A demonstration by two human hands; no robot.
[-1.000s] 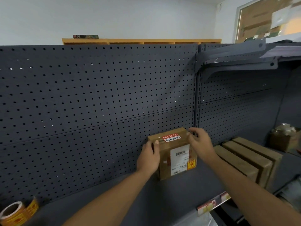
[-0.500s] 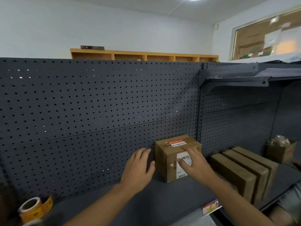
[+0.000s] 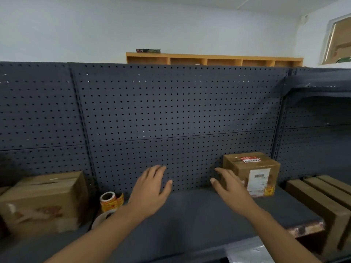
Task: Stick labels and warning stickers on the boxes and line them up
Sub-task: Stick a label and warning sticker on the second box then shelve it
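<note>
Labelled brown box (image 3: 252,172) upright on grey shelf (image 3: 190,215), against the pegboard (image 3: 171,114)

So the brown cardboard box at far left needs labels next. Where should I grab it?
Take the brown cardboard box by its two opposite side walls, one open hand each, coming from the front. It sits squarely on the dark shelf, too wide for one hand.

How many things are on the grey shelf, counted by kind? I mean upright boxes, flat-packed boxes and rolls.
Upright cardboard boxes: 2, the labelled box and the plain box
Flat-packed cardboard boxes on edge: 3, first, second, third
Rolls: 2, the sticker roll and the tape roll
Total: 7
</note>
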